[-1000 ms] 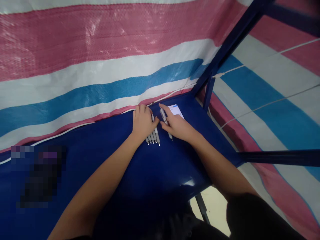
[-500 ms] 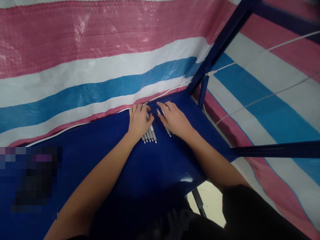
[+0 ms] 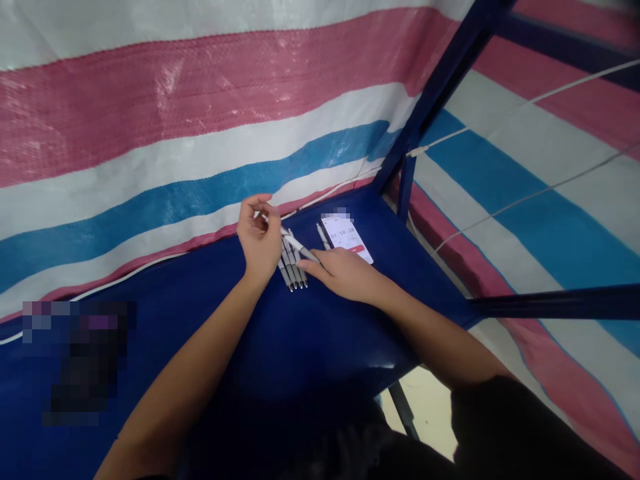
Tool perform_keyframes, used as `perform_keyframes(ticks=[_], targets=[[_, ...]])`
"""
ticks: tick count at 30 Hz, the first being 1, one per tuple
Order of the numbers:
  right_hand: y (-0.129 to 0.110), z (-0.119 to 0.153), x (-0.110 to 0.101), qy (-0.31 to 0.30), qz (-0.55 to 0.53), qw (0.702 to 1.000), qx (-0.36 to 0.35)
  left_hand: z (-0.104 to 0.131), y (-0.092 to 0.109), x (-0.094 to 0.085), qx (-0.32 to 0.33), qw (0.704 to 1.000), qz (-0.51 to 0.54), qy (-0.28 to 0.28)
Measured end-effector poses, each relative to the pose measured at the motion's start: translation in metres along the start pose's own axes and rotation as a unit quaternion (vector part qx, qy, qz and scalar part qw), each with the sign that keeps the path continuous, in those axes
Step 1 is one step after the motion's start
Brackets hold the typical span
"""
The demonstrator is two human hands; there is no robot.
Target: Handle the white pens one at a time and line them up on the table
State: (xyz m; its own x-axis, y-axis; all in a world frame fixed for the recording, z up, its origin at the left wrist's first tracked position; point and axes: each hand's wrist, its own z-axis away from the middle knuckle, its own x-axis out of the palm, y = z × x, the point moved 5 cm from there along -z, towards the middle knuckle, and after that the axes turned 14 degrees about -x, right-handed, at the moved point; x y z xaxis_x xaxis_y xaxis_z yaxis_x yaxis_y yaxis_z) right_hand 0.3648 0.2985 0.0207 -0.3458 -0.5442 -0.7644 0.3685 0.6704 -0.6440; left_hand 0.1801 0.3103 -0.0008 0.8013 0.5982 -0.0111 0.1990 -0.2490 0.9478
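Note:
Several grey and white pens (image 3: 292, 267) lie side by side on the blue table (image 3: 300, 353), tips toward me. Above them, one pen (image 3: 299, 246) is held slantwise between my two hands. My left hand (image 3: 260, 233) has its fingers curled at the pen's upper left end. The lower right end is pinched by my right hand (image 3: 340, 272). Another pen (image 3: 323, 235) rests apart from the row, beside a phone (image 3: 347, 237) with a lit timer screen, just beyond my right hand.
Striped sheeting (image 3: 200, 120) hangs behind the table, with a white cable (image 3: 130, 272) along the rear edge. A blue metal frame (image 3: 435, 100) stands at the right. A blurred dark object (image 3: 90, 360) sits at the left.
My left hand has lifted and turned, and my right hand has come down toward me, uncovering the phone. One pen is now raised between both hands, above the row.

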Motion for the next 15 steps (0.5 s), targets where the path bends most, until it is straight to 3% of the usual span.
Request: perform_keyframes(ticks=[3, 6, 8, 10, 13, 15], targets=[[0.009, -0.002, -0.006, 0.077, -0.115, 0.990, -0.027, 0.003, 0.012, -0.015, 0.018, 0.999, -0.019, -0.036], [0.020, -0.002, -0.013, 0.144, -0.228, 0.962, -0.041, 0.020, 0.024, -0.031, 0.081, 0.981, -0.112, -0.137], [0.025, -0.003, -0.013, 0.139, -0.279, 0.949, -0.042, 0.036, 0.028, -0.041, 0.137, 0.954, -0.180, -0.196], [0.026, -0.003, -0.011, 0.099, -0.297, 0.948, -0.056, 0.047, 0.027, -0.051, 0.148, 0.940, -0.217, -0.218], [0.023, -0.002, -0.011, 0.059, -0.234, 0.962, -0.125, 0.052, 0.019, -0.061, 0.104, 0.937, -0.232, -0.238], [0.022, -0.001, -0.015, 0.074, -0.156, 0.969, -0.175, 0.049, 0.012, -0.063, 0.061, 0.934, -0.233, -0.263]])
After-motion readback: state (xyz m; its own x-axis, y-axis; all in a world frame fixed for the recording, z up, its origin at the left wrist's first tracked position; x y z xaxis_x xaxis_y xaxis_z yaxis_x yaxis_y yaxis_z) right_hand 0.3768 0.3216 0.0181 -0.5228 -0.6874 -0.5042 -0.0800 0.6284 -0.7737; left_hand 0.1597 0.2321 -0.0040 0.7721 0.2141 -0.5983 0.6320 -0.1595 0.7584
